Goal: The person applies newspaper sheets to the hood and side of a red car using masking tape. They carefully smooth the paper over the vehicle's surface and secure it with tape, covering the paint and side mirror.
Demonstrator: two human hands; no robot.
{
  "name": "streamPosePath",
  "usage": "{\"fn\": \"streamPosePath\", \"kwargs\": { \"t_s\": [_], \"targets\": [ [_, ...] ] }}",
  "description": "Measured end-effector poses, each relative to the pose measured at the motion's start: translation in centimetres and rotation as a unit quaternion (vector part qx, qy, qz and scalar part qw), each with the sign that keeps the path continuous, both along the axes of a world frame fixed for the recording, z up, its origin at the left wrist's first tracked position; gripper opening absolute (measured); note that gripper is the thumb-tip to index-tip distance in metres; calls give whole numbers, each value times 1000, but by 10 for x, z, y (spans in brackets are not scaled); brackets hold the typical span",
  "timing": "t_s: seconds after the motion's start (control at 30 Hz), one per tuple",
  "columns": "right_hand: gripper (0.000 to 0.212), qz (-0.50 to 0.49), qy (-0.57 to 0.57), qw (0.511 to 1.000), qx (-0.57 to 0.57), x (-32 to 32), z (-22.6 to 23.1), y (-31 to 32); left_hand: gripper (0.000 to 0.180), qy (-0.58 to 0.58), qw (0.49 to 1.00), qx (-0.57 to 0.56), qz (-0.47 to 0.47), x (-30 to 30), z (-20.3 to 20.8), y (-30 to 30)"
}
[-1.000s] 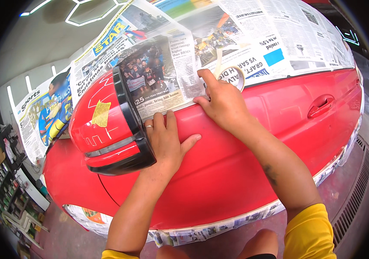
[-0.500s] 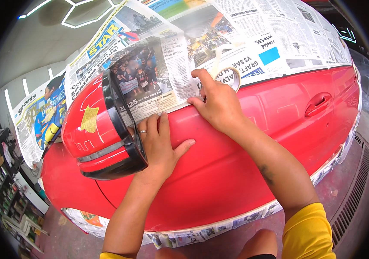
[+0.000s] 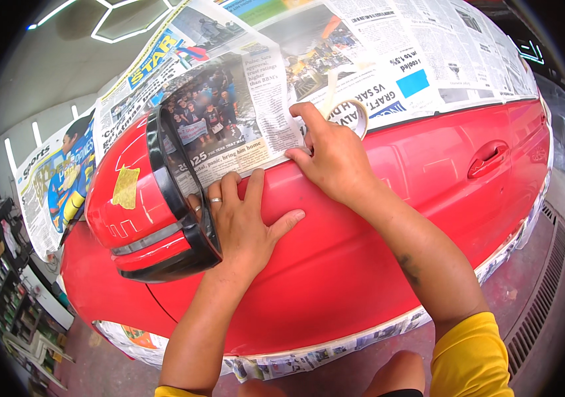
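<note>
My left hand point(image 3: 241, 225) rests on the red car door point(image 3: 335, 258), fingers spread and thumb apart, just beside the red and black side mirror point(image 3: 157, 228). Part of its fingers is hidden behind the mirror housing. My right hand point(image 3: 335, 155) is at the lower edge of the newspaper point(image 3: 229, 112) that covers the window. Its index finger and thumb curve toward the paper's edge, with the other fingers curled under. Against those curled fingers sits a roll of masking tape point(image 3: 362, 119), with a loose pale strip rising from it. The roll's grip is partly hidden by the hand.
Yellowish tape point(image 3: 125, 187) is stuck on the mirror. The door handle point(image 3: 488, 159) is to the right. Masking paper point(image 3: 309, 357) runs along the car's lower edge. A floor grate point(image 3: 541, 298) lies at the right; shelves with containers point(image 3: 14, 301) stand at the left.
My left hand's fingers have spread a little and shifted slightly right along the door. The mirror appears slightly farther left in view. My right hand stays almost in place by the paper's edge.
</note>
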State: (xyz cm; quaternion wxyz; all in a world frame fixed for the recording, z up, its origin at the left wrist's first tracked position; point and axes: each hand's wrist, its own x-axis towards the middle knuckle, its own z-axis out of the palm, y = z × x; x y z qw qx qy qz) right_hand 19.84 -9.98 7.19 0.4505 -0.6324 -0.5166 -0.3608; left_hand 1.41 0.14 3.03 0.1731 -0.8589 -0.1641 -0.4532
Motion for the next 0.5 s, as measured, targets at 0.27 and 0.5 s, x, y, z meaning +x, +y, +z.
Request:
{"fn": "streamPosePath", "kwargs": {
  "t_s": [0.27, 0.5],
  "targets": [
    [64, 6, -10, 1000, 1, 0, 0, 0, 82, -7, 1000, 6, -7, 3, -1, 2],
    [61, -31, -16, 999, -25, -7, 4, -4, 79, -13, 999, 38, -9, 9, -1, 1]
  ]
}}
